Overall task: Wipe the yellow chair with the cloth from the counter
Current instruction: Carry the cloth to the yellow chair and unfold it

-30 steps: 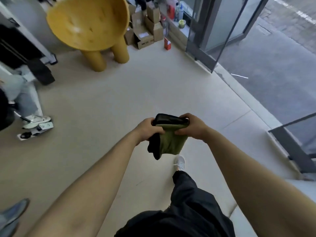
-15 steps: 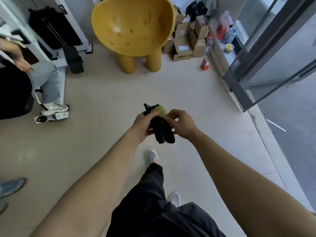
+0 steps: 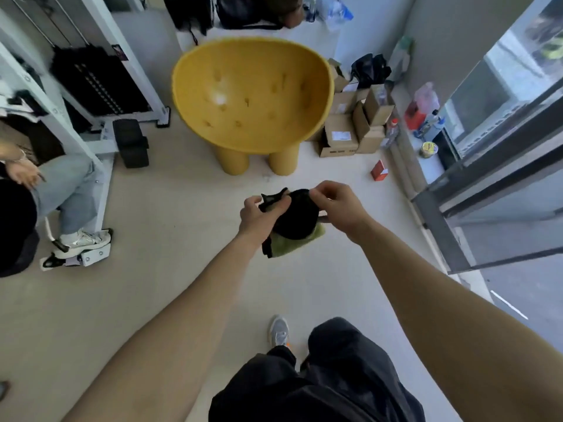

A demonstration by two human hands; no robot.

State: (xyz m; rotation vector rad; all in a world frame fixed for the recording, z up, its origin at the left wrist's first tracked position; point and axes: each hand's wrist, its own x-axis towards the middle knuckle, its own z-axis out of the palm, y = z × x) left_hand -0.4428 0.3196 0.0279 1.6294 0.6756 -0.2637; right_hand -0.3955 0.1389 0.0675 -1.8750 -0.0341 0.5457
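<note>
Left hand (image 3: 259, 213) and right hand (image 3: 336, 205) both pinched cloth (image 3: 294, 225); yellow chair (image 3: 253, 95) just beyond hands, floor between bare; cardboard boxes (image 3: 350, 129) right of chair.

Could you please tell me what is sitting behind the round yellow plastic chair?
Right of and behind the round yellow plastic chair, brown cardboard boxes are stacked. Behind its back, dark bags sit by the wall; the chair hides the floor between.

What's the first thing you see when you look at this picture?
The big yellow chair stands out first, on the floor straight ahead with boxes to its right. Nearer, the left hand and right hand hold a black and green cloth between them.
</note>
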